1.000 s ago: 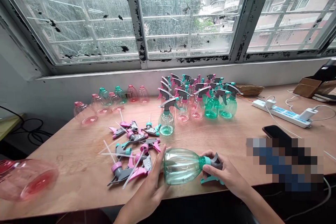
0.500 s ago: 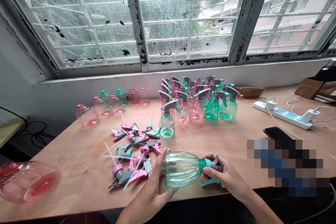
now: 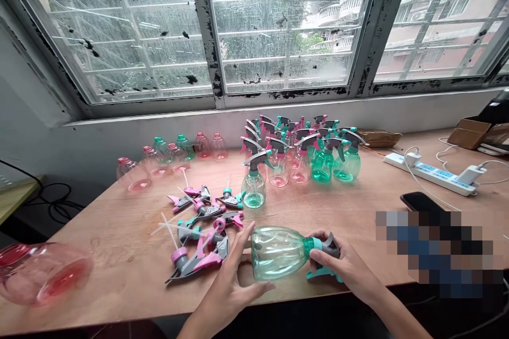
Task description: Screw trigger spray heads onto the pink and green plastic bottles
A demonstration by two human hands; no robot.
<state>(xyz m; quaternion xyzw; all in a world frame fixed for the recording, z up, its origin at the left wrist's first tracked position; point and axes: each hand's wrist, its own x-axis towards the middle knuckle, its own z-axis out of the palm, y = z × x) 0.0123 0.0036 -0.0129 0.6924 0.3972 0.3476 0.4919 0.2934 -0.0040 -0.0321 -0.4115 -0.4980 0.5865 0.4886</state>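
Steady the green-tinted plastic bottle (image 3: 280,251), lying on its side near the edge of the plywood bench (image 3: 119,275), with your left hand (image 3: 226,288): its fingers are spread wide, cupping the base end. Your right hand (image 3: 345,267) has the grey sprayer head (image 3: 329,246) at the teal collar (image 3: 316,244), fingers closed round it, though how tight is hard to judge from here. Keep the bottle level and clear of the loose sprayer heads (image 3: 202,222) just to its left. Since the earlier view, your left hand has opened wider and the bottle sits slightly further right.
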